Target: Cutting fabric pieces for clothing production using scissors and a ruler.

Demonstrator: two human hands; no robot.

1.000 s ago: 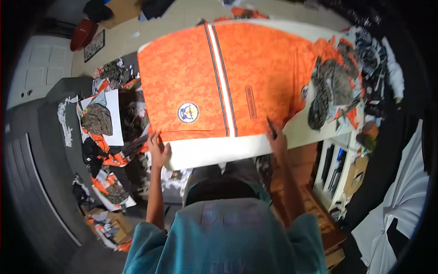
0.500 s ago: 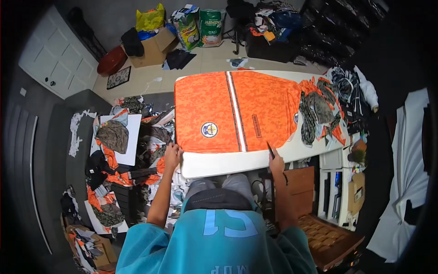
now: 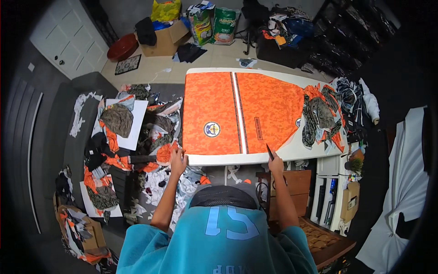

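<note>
An orange camouflage fabric piece (image 3: 210, 100) with a white stripe (image 3: 237, 105) and a round emblem (image 3: 211, 129) lies flat on a white-topped table (image 3: 214, 160). My left hand (image 3: 178, 160) is at the table's near left corner, fingers apart, by the fabric's corner; it holds nothing that I can see. Closed round a dark pointed tool (image 3: 269, 151), my right hand (image 3: 276, 165) is at the near edge, right of the stripe. The tool's tip points up toward the fabric's lower edge; its exact kind is not clear.
Crumpled camouflage cloth (image 3: 321, 114) is heaped on the table's right end. Fabric scraps (image 3: 171, 182) litter the floor at left, beside white boards (image 3: 137, 123) bearing cloth. A wooden chair (image 3: 319, 242) and a white shelf unit (image 3: 326, 196) stand at near right.
The orange fabric lies closer to the table's near edge, with a white strip showing along the far side. My left hand's fingers have spread. My body is farther back from the table.
</note>
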